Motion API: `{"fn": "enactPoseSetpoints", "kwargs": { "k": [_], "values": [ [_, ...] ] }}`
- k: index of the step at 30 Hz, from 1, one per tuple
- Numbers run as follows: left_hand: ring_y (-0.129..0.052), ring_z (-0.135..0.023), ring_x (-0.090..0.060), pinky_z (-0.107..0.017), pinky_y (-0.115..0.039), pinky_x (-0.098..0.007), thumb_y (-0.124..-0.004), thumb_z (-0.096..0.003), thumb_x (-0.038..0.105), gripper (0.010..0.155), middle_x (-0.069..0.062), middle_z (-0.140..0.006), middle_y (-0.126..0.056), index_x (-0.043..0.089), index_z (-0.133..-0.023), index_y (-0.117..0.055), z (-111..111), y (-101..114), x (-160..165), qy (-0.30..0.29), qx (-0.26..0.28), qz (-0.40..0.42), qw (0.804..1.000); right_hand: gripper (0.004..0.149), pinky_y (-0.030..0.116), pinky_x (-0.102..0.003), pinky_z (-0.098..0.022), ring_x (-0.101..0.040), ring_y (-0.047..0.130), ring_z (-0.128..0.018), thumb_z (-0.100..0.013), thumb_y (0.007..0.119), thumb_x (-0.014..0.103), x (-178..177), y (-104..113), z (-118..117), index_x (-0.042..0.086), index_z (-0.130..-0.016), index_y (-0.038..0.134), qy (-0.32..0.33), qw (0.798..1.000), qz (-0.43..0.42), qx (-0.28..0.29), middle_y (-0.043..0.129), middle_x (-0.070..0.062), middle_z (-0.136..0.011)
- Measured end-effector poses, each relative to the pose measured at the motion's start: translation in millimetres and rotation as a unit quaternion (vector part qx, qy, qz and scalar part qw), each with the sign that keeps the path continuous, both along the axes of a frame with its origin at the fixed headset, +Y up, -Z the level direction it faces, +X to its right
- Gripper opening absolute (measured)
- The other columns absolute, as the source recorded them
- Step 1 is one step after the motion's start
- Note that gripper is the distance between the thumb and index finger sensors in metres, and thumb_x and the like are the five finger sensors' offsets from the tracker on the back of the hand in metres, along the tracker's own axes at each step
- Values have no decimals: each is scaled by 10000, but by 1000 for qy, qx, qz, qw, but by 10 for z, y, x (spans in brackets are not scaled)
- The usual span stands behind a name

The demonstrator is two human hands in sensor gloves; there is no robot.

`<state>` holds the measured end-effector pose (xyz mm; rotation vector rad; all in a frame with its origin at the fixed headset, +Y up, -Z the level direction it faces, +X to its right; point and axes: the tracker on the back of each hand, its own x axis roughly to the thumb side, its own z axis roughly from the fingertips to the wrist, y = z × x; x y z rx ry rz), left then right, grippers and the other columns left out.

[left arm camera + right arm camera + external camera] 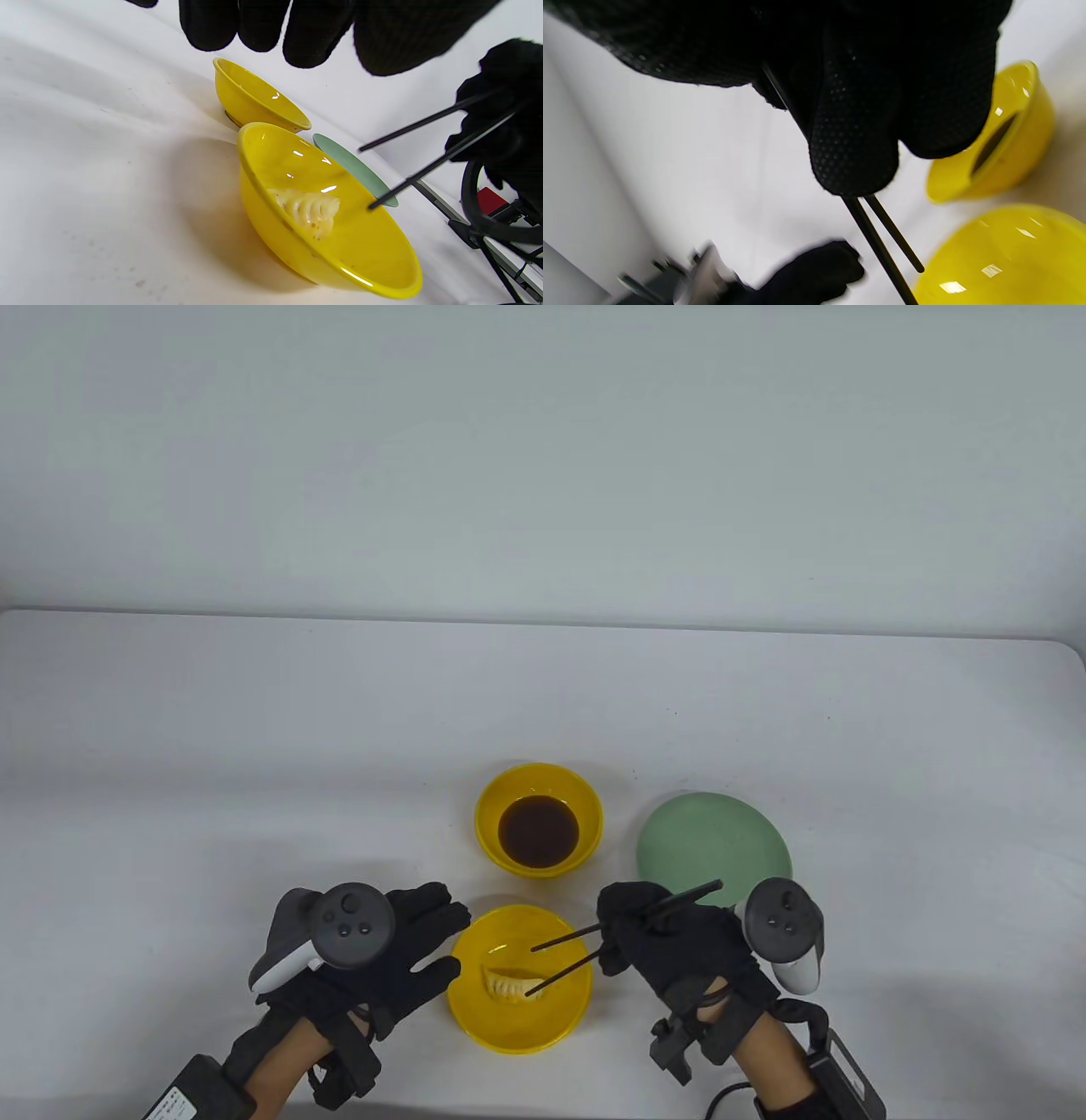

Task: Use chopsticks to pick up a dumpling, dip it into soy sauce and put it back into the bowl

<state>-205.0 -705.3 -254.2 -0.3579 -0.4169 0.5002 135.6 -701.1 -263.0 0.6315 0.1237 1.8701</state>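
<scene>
No readable writing shows; a label on the left wrist pack at the table view's bottom left is too small to make out.

The dumpling (507, 983) lies in the near yellow bowl (519, 1031), low in the frame's middle, its long axis running left to right, pleats up. The chopsticks (567, 957) slant from upper right down to lower left, tips spread over the bowl; the lower tip reaches the dumpling's right end, though contact cannot be told.

The right hand (670, 942) curls round the chopsticks. The left hand (399, 954) lies with fingers straight, its thumb at the bowl's left rim.

Just above, the far bowl (585, 802) holds dark sauce (539, 828). A green plate (714, 846) sits to its right.
</scene>
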Motion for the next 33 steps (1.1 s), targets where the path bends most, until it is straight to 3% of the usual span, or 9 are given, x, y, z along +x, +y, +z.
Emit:
{"fn": "enactPoseSetpoints", "kwargs": {
  "k": [8,16,30,33],
  "values": [
    [-458,-1158,-335,-842,-325,-624,-710,-487,595,693,62,-1222,-394,396,-1121,-516,8,-2,14,-7,2,-5,1000,441,946,-486,-377,-254,1116,-409,-471,848,330,-110,-120,-26,89,-840,831,17,999,39,-6,885,-262,-768],
    [-461,-1158,-335,-841,-330,-624,-710,-486,595,696,62,-1224,-391,396,-1123,-513,13,-3,14,-9,1,-8,1000,467,940,-497,-397,-277,1114,-468,-473,832,375,-216,-80,38,88,-840,859,55,993,102,28,899,-269,-776],
    [-461,-1158,-338,-839,-337,-624,-711,-484,596,700,57,-1226,-383,397,-1124,-508,19,-7,20,-12,-8,-18,1000,427,961,-472,-389,-258,1128,-478,-463,876,440,-161,-285,-20,144,-765,934,13,994,102,-37,920,-252,-774],
    [-463,-1158,-340,-838,-341,-624,-711,-485,598,701,59,-1226,-382,396,-1125,-508,19,-8,21,-14,-7,-21,1000,416,965,-475,-362,-263,1135,-443,-470,891,429,-134,-338,-34,121,-744,944,-22,994,72,-80,938,-256,-741]
  ]
}}
